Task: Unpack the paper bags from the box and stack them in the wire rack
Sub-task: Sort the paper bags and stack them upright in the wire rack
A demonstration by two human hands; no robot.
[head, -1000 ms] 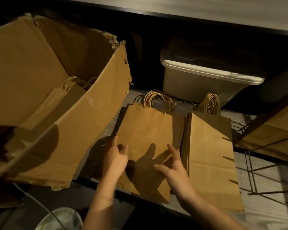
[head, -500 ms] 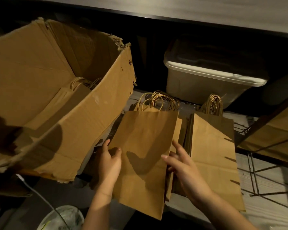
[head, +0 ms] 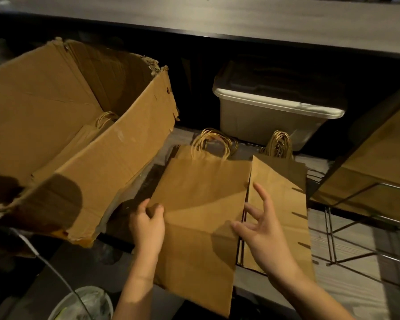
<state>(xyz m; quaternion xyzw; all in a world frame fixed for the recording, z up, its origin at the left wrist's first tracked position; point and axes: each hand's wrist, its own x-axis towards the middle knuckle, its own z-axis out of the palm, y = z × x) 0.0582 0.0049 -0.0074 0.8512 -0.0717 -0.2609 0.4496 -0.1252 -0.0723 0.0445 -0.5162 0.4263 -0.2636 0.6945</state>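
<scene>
L hand [head: 148, 225]: fingers [head: 144, 205] curled round the left edge of a flat brown paper bag [head: 201, 199], thumb pressed on its top face, a firm pinch. R hand [head: 263, 236]: fingers [head: 261, 195] splayed wide & straight, nothing held. Thumb tip lies at the bag's right edge; can't tell if it's touching. Index & middle reach over the gap btwn this bag and the next pile.

The bag sits just right of the cardboard box [head: 106, 172], close to its right wall. It's flat, mouth end away from the person, near end sticking out past the shelf front. Twisted-paper handles [head: 217, 139] show at its far end; can't tell if they're this bag's or from bags beneath.

Second pile [head: 284, 204] of flat bags: further right of the box, alongside the held bag, edges nearly touching, own handles bunched at the far end. Wire rack [head: 333, 239]: thin metal rods, right of the box, showing past the second pile's right edge.

The box is big, torn at the rim, open side tipped toward the person. Spare bags [head: 88, 139] w/ handles lie inside against its right wall. Behind-right of the box is a pale plastic bin [head: 275, 121] w/ lid, under a dark counter [head: 217, 19]. Below the box, nearest the person, are a white bucket [head: 86, 303] & a thin cable [head: 53, 271] running down to it.
</scene>
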